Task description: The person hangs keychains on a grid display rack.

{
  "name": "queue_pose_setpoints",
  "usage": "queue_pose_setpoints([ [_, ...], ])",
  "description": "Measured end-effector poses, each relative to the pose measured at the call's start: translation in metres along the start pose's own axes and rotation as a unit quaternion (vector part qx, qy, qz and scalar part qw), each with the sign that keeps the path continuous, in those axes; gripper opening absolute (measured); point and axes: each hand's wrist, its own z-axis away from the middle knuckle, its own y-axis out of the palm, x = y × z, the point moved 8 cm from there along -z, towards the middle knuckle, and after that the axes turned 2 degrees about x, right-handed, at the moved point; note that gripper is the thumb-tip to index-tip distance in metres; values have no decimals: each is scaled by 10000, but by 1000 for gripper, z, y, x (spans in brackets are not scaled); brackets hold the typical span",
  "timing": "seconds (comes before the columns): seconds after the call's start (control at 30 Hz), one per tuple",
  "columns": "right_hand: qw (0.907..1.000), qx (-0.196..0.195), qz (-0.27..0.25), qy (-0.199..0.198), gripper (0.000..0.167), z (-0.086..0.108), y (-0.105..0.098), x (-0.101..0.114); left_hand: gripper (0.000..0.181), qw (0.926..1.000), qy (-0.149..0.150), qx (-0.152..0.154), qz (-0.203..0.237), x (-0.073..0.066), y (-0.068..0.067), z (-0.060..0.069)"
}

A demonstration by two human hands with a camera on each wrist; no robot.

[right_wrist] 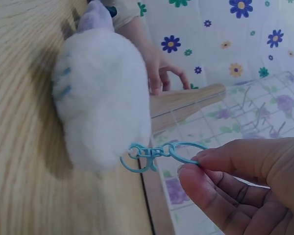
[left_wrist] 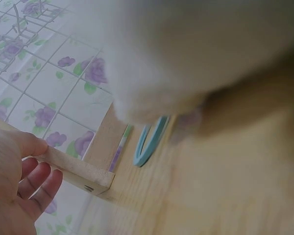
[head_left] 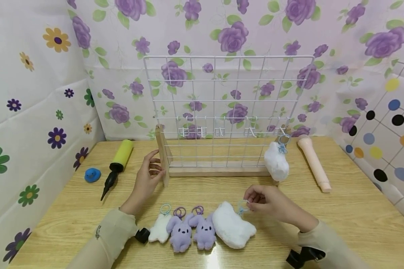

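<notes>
My right hand (head_left: 269,201) pinches the light-blue key ring (right_wrist: 188,152) of a white plush keychain (head_left: 232,228) between thumb and fingertips. The plush lies on the table, its blue clasp stretched toward my fingers. My left hand (head_left: 148,177) holds the wooden side post (head_left: 162,157) of a white wire grid rack (head_left: 215,101), thumb against the wood. Another white plush keychain (head_left: 277,162) hangs by a blue ring at the rack's right end. Left of the lying plush are two purple rabbit keychains (head_left: 181,233) (head_left: 204,231) and a small white star-like plush keychain (head_left: 160,228).
Clear hooks (head_left: 219,131) hang on the grid's lower wires. A yellow and black hand pump (head_left: 121,157) and a blue toy duck (head_left: 92,175) lie at the left. A pale pink cylindrical stick (head_left: 314,164) lies right of the rack. Patterned cloth surrounds the wooden table (head_left: 202,190).
</notes>
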Motion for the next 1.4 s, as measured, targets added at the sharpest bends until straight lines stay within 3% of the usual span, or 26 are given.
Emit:
queue_pose_setpoints([
  [0.2,9999,-20,97,-109,14,6,-10,14,68,9998,157,-60,-76,23,3,-5],
  [0.37,9997,-32,189,-172,16,11,-18,23,67,9995,298,-110,24,25,2,-6],
  [0.57,9986,-123,337,-396,9,14,-27,34,67,9996,244,-109,14,24,2,-7],
  [0.7,9973,-163,465,-551,7,15,-33,41,68,9999,129,-82,-19,22,2,-7],
  [1.0,9954,-308,740,-522,5,14,-45,43,65,9997,207,-38,-95,-7,0,1],
  [1.4,9901,-840,994,-529,7,11,-69,45,65,10000,61,-25,-28,-5,-1,1],
])
